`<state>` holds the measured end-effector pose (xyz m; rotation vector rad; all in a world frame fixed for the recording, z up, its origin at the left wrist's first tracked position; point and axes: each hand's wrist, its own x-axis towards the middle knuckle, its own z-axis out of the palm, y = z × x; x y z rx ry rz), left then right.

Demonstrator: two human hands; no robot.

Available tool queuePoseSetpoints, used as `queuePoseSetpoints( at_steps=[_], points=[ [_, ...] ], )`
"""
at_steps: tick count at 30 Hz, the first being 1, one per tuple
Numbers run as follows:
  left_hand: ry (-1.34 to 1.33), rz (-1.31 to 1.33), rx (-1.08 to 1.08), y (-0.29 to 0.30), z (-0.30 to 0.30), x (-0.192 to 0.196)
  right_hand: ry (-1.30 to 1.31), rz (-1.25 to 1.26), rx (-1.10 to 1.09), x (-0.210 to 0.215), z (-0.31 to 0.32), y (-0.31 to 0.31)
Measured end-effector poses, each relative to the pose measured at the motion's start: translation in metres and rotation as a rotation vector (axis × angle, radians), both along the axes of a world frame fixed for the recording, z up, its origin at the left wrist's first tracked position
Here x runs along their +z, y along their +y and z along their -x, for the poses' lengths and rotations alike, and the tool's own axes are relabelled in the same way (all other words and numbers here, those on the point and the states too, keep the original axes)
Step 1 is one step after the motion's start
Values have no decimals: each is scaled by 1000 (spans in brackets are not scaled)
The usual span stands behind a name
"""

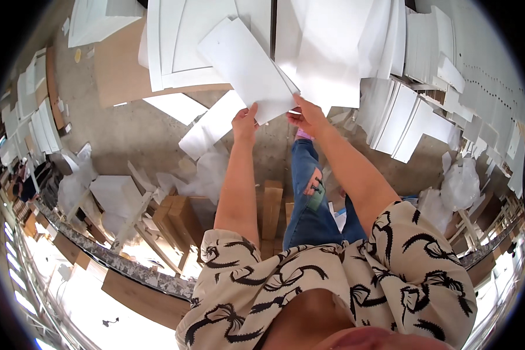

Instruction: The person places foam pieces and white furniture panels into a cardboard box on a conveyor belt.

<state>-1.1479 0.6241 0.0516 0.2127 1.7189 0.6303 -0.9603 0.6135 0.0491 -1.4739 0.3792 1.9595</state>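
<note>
1. Taking twelve o'clock as straight ahead of the person, the left hand [245, 123] is at eleven, closed on the near end of a white rectangular panel [248, 67]
2. The right hand [310, 118] is at one o'clock, pinching the panel's right edge near its nearest corner; its underside fingers are partly hidden
3. The panel reaches away toward twelve, its far end over a white framed door panel [184, 41]; whether it rests there I cannot tell. A second edge on its right suggests two layers
4. It looks thin, stiff and fairly light; the smooth face may slip and the corners could chip. Opposite long edges seem the best hold, nearer mid-length for balance
5. Brown cardboard boxes [184, 223] stand at eight o'clock, contents not visible
6. A white box [115, 194] is farther out toward nine, its inside hidden too
7. A clear plastic bag [461, 182] lies bunched at three; I cannot tell what, if anything, it holds
8. White panels [399, 122] stand close together at two
</note>
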Motion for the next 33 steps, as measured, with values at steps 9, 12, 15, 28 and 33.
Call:
queuePoseSetpoints(
  at_steps=[9,12,15,28,33],
  points=[
    [29,55,-57,-8,1,7,-225,-103,42,-4,-6,-19],
    [43,97,-37,-22,1,19,-163,-165,43,8,-12,-29],
    [-221,-28,18,-35,13,35,-32,-222,152,27,-20,-35],
    [-451,-264,-228,-67,-79,188,27,-471,177,207,-142,-108],
    [-404,-283,-648,-73,-205,216,-653,-628,83,248,-225,-202]
  ],
)
